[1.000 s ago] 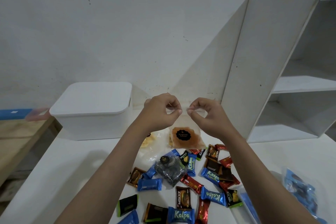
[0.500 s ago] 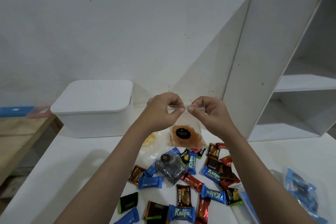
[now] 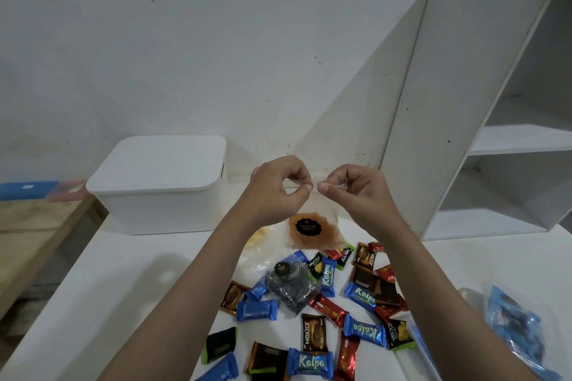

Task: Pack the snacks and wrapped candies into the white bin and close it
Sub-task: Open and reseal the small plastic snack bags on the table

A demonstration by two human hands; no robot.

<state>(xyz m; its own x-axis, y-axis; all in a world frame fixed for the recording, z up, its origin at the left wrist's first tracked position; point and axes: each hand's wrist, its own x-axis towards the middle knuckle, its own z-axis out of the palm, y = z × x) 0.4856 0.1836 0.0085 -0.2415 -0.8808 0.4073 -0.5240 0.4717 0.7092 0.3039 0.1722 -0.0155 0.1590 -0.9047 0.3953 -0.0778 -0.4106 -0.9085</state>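
Above the surface (image 3: 93,303), left hand (image 3: 278,192) and right hand (image 3: 356,195) are pinching shut on the clear snack bag (image 3: 312,227), candies (image 3: 325,312) lying below.

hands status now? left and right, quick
Left hand: closed, pinching the top edge of the clear plastic snack bag with the orange contents and black label.
Right hand: closed, pinching the same bag's top edge.

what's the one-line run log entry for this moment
left hand: pinching clear orange-snack bag top | right hand: same | white lidded plastic bin: closed | wrapped candies: loose on table
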